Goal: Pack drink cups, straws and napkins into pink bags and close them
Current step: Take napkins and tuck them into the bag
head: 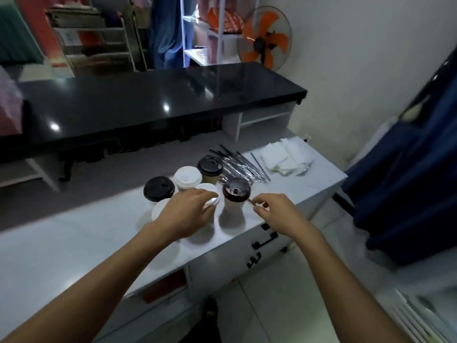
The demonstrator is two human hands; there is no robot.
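Observation:
Several lidded drink cups stand grouped on the white counter [61,243]: some with black lids [236,190], some with white lids [187,178]. My left hand [184,214] reaches over a white-lidded cup [210,198], its fingers curled on the lid's edge. My right hand [274,211] pinches a thin wrapped straw [252,202] just right of the nearest black-lidded cup. A pile of wrapped black straws [241,164] lies behind the cups. White napkins [286,155] are heaped at the counter's far right. A pink bag [8,105] shows blurred at the left edge.
A glossy black raised counter [148,102] runs behind the work surface. An orange fan [265,38] and shelves stand beyond it. Dark blue fabric [408,194] hangs at the right. The counter's front edge drops to cabinet doors below.

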